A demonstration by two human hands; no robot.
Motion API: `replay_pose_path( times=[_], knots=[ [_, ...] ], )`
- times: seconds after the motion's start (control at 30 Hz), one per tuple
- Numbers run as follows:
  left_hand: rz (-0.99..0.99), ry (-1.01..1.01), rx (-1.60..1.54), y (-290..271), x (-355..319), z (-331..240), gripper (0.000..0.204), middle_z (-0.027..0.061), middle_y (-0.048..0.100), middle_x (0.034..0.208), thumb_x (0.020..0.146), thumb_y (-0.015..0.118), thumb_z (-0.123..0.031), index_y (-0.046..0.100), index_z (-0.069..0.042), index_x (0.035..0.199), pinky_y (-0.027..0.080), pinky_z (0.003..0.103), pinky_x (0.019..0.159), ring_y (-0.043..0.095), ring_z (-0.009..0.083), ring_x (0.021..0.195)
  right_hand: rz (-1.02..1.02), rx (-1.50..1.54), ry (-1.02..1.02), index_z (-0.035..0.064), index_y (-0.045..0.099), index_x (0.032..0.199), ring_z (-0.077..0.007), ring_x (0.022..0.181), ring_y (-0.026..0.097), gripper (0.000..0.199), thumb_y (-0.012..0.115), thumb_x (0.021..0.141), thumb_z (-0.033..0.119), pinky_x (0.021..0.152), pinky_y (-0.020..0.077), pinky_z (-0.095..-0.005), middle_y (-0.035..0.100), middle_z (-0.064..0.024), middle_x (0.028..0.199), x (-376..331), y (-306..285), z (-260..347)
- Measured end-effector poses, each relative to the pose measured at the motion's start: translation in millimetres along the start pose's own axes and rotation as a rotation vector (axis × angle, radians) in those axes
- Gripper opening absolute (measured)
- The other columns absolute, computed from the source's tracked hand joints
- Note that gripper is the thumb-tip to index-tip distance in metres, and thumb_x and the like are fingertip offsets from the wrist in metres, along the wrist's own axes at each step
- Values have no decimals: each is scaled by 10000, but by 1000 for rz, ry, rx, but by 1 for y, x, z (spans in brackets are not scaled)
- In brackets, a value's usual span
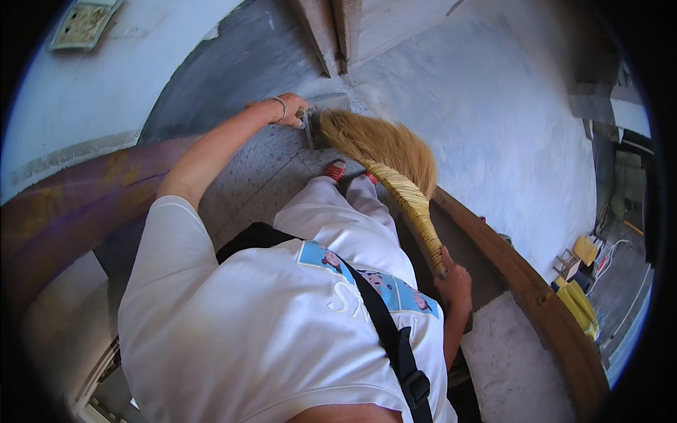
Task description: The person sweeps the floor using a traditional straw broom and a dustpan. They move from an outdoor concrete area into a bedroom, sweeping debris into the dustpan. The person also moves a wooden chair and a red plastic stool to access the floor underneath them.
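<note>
We see a broom (405, 189) in front of our legs, with its fluffy tan brush up and its yellow, wrapped handle slanting down to the right. Our right hand (455, 280) has its grip closed around the low end of the handle. The left tip of the brush is right over a grey dustpan (331, 102) near the floor, but we cannot tell if the two touch. Our left hand (289, 111) reaches out to the near left side of the dustpan, and its grip is clamped on it there. A thin, shiny bracelet (283, 107) goes around that wrist. Just below the dustpan, our red shoes (336, 170) stand on the grey floor (257, 187). We have on pale pants (331, 204) and a white shirt (211, 317) with blue picture squares, and a black strap (384, 317) goes across it. A long brown wooden board (522, 299) runs down our right side. Far right, some yellow things (578, 307) sit near a white cord (612, 257).
</note>
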State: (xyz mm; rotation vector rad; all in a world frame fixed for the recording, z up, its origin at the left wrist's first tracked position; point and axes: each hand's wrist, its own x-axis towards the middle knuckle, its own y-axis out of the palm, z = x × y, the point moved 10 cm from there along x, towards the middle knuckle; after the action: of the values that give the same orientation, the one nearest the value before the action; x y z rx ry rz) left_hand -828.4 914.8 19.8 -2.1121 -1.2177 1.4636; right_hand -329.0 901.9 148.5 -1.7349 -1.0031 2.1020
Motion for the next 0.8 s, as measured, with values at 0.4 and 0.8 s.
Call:
replay_pose_path(
  times=[0.4, 0.8],
  knots=[
    [-44, -226, -60, 7, -43, 49, 318, 135, 578, 980, 690, 685, -176, 575, -116, 982, 440, 396, 800, 546, 308, 952, 211, 14, -133, 172, 432, 1264, -182, 711, 583, 786, 639, 513, 75, 711, 457, -292, 607, -116, 772, 124, -132, 22],
    [-129, -412, -3, 10, -52, 48, 353, 100, 544, 1049, 694, 677, -140, 554, -162, 1025, 383, 409, 891, 489, 301, 1042, 264, -128, -173, 117, 408, 1284, -131, 609, 527, 808, 663, 519, 64, 620, 455, -268, 595, -60, 746, 212, -188, -24]
  ],
)
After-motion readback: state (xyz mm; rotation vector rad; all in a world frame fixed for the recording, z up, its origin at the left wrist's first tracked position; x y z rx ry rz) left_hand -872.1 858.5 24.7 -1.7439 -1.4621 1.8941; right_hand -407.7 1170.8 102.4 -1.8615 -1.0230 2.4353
